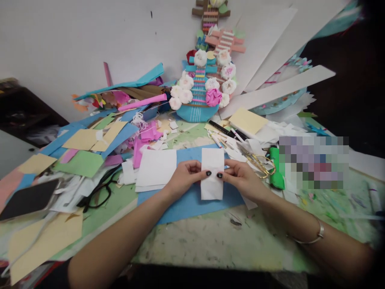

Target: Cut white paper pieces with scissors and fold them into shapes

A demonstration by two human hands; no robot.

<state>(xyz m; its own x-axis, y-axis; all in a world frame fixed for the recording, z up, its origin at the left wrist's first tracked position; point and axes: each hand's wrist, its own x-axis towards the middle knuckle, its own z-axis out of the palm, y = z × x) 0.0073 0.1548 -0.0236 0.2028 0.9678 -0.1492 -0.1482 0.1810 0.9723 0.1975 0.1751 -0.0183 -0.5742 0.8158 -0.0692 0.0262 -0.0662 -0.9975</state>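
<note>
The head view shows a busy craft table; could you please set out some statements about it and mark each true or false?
1. The left hand and right hand both hold the white paper strip. True.
2. The gold-handled scissors lie beside the left hand. False: they lie by the right hand.
3. The black-framed glasses lie left of the blue sheet beneath the hands. True.
4. The bracelet circles the left forearm. False: it circles the right forearm.

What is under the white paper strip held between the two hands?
A blue sheet shows on both sides of the white paper strip, which the left hand and right hand hold. Whatever the strip and hands cover cannot be seen.
</note>
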